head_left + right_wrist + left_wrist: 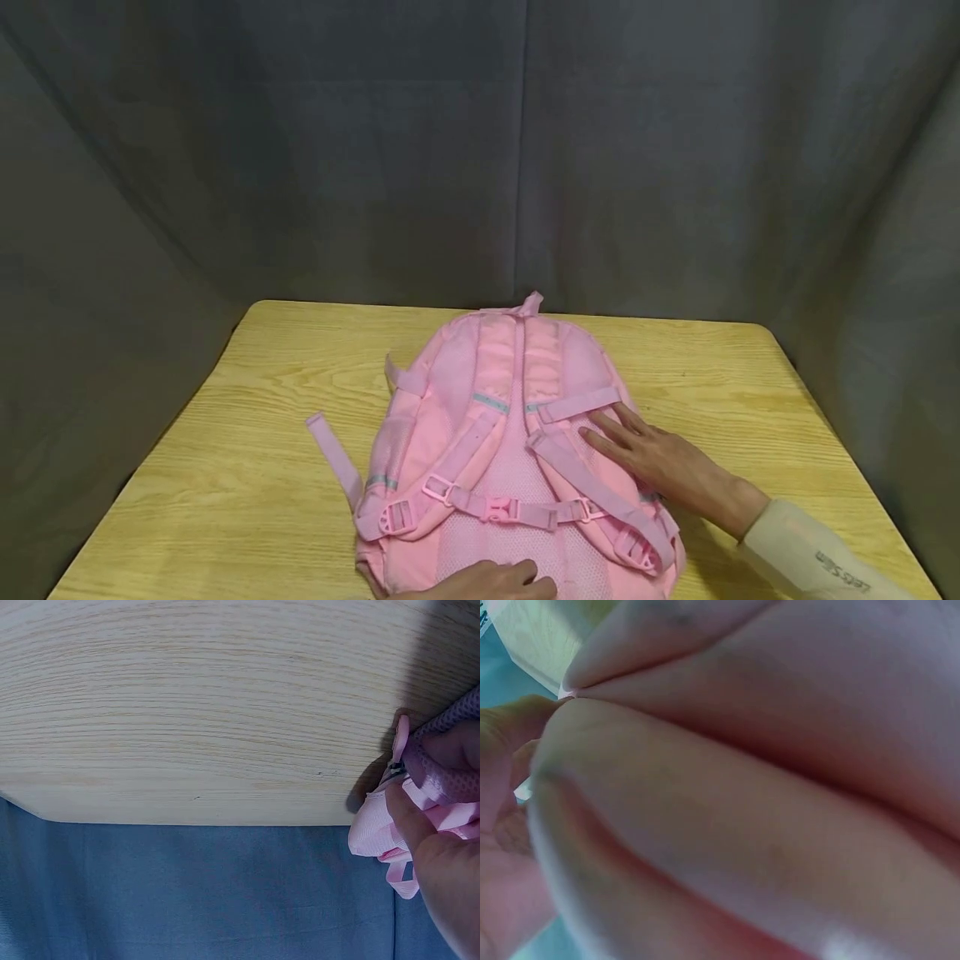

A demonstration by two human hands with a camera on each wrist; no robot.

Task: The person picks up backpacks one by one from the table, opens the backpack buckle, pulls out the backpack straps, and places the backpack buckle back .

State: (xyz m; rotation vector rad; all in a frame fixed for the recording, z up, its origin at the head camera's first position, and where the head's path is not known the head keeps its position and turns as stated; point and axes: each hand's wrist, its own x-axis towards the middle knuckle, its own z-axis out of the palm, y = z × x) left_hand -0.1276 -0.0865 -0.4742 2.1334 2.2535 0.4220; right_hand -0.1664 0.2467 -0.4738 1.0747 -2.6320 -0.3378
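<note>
A pink backpack [517,467] lies on the wooden table with its shoulder straps and buckled chest strap facing up. At its bottom edge, the left hand [491,581] has curled fingers. The left wrist view shows that hand [514,817] pinching pink fabric [705,795], which creases toward the fingertips. The right hand [656,454] rests on the right side of the back panel, fingers spread, beside a loose strap [581,406]. From the right wrist, the hand [442,862] appears against mesh [442,780] and a zipper.
The wooden table [247,467] extends on both sides of the backpack. A dark grey curtain [375,167] hangs behind and at the sides. One loose strap end [333,458] sticks out to the left over the tabletop.
</note>
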